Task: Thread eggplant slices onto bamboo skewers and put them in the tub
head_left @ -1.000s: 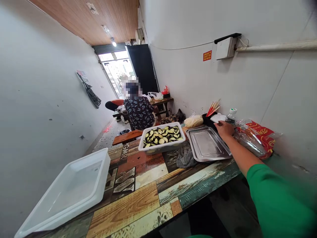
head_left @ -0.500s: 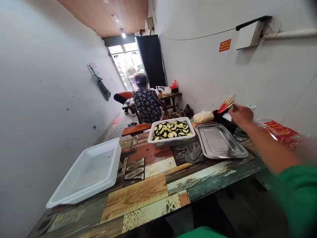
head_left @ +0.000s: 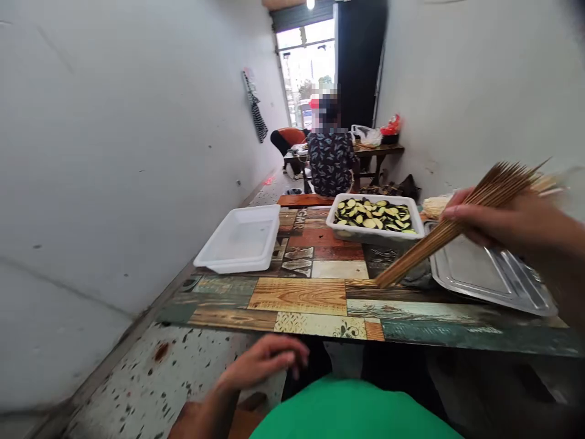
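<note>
A thick bundle of thin wooden skewers [head_left: 425, 247] is gripped in my right hand [head_left: 507, 216], slanting over the right side of the table with its lower ends down toward the tabletop. Beneath that hand lies a shiny metal tray [head_left: 478, 268]. My left hand [head_left: 267, 360] hangs just off the near table edge, fingers loosely apart and slightly blurred, with nothing in it. A white tub [head_left: 336, 227] filled with sliced eggplant [head_left: 372, 213] stands beyond the skewers. To the left is a second white tub [head_left: 219, 263], with no food visible in it.
The patchwork-patterned table [head_left: 299, 296] stretches across in front of me. A dark cloth [head_left: 418, 274] lies beside the metal tray. Past the table, a person [head_left: 331, 161] in a leaf-print shirt sits facing away at another table [head_left: 384, 149]. White walls rise on both sides.
My right hand has come back from the far right, now holding the skewer bundle over the table. My left hand has entered view below. The camera has turned left and tilted down.
</note>
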